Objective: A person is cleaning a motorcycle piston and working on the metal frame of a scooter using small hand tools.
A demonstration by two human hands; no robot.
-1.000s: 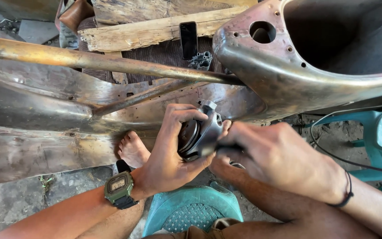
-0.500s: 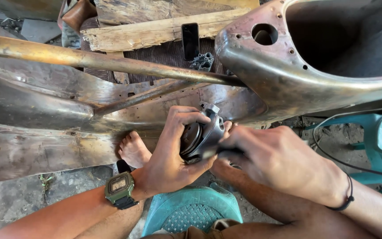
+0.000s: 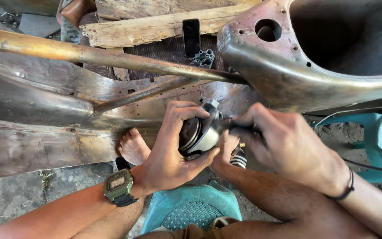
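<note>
Dark angle grinder (image 3: 202, 130), disc end leftward, gripped above stool

A: Left hand (image 3: 169, 150), watch on wrist, fingers (image 3: 186, 110) curled over the angle grinder (image 3: 200, 132) head, thumb under the disc.

B: Right hand (image 3: 288, 146)?

A: Wrapped around the grinder body, just right of those fingers. Bare metal scooter frame (image 3: 89, 97) beyond the fingertips; a bare foot (image 3: 133, 146) below-left.

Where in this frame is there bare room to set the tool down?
Bare ground lies lower left, bordered by the rusty frame and the left hand. Centre is crowded: both hands, right hand included, grip the grinder above the stool.
</note>
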